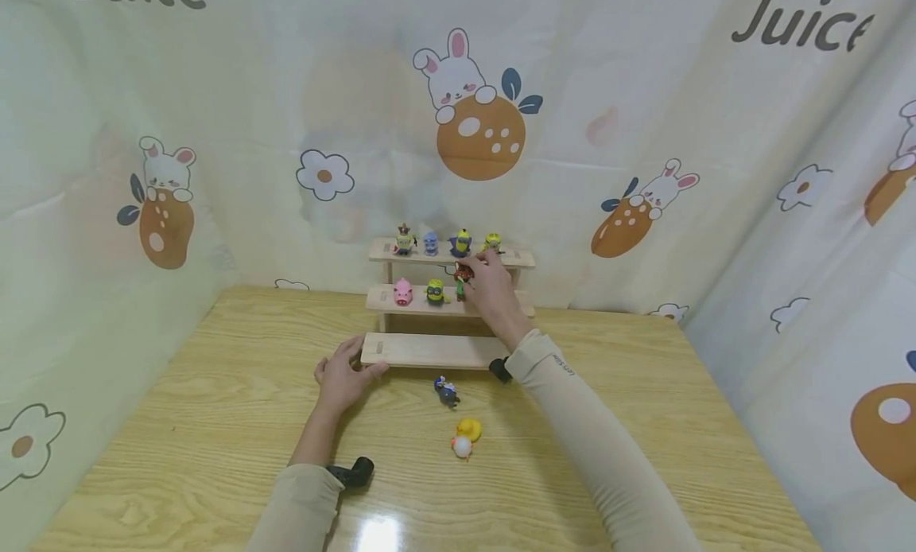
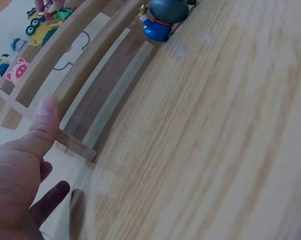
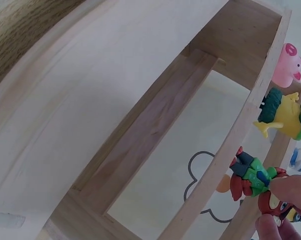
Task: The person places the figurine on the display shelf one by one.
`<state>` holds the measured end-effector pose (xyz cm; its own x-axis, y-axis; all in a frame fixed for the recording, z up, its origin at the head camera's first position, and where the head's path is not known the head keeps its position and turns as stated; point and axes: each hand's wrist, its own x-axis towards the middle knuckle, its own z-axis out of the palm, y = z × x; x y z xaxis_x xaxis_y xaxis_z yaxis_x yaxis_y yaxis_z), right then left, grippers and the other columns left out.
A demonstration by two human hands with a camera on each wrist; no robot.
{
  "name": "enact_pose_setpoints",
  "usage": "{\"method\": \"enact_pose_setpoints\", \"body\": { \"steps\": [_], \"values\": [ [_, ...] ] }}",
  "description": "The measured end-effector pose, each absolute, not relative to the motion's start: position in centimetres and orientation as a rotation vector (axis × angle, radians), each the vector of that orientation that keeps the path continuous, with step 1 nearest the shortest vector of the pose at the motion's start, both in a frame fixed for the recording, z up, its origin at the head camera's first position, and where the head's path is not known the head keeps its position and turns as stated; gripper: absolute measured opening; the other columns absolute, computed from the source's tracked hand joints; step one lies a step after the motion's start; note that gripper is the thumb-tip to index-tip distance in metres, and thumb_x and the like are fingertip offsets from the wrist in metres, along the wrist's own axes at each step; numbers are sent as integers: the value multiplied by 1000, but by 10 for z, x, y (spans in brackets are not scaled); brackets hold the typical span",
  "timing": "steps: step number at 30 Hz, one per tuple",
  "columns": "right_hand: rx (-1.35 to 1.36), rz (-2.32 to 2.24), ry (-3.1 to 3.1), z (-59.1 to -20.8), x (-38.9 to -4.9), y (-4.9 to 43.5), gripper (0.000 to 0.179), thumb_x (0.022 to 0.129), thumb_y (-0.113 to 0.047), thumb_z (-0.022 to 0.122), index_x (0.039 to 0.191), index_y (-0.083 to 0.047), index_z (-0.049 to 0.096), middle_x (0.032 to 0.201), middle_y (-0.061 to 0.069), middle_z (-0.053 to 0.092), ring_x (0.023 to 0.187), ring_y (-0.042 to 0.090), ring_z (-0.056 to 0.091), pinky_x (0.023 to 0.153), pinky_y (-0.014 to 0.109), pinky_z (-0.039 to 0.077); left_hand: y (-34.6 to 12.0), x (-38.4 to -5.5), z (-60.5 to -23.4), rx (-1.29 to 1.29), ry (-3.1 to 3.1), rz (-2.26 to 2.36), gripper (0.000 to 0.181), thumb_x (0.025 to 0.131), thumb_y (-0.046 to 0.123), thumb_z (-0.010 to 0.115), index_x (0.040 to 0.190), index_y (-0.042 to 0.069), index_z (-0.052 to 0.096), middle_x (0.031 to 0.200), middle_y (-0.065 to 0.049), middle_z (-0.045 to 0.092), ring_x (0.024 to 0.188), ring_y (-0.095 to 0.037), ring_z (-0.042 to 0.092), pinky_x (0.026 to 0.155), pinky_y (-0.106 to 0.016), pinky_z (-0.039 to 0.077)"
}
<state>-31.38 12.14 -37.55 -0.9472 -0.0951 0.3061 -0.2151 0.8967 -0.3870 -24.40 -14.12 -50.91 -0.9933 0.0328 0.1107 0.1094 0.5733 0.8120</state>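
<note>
My right hand [image 1: 494, 293] pinches a red fox figurine [image 3: 253, 175] in green clothes by its head, its feet at the middle tier's edge. On that tier of the wooden display shelf [image 1: 429, 351] stand a pink pig figurine [image 1: 403, 293] and a yellow minion figurine [image 1: 435, 292]. My left hand [image 1: 345, 377] holds the left end of the lowest tier, thumb [image 2: 46, 112] against its front edge. In front of the shelf, a dark figurine with blue clothing [image 1: 447, 392] lies on the table.
Several figurines line the top tier, among them a crowned one [image 1: 404, 240] and a small blue one [image 1: 430, 243]. Nearer me on the wooden table [image 1: 608, 425] are a yellow duck [image 1: 469, 429] and a small white figurine [image 1: 462, 447]. A printed curtain [image 1: 379, 99] hangs behind.
</note>
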Motion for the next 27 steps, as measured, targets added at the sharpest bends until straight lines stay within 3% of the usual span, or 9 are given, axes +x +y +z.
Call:
{"method": "enact_pose_setpoints", "body": {
  "steps": [20, 27],
  "values": [
    [285, 516, -2748, -378, -315, 126, 42, 88, -14, 67, 129, -12, 59, 124, 12, 51, 101, 29, 61, 85, 40, 52, -139, -244, -509, -119, -2709, -1401, 83, 76, 49, 73, 144, 11, 42, 147, -12, 42, 134, -35, 41, 110, -60, -3],
    [305, 470, -2753, -375, -311, 126, 43, 90, -18, 65, 131, -12, 57, 127, 11, 50, 94, 24, 62, 80, 34, 55, -141, -244, -510, -115, -2704, -1422, 81, 78, 47, 73, 144, 11, 41, 149, -11, 41, 135, -34, 39, 111, -59, -5]
  ]
}}
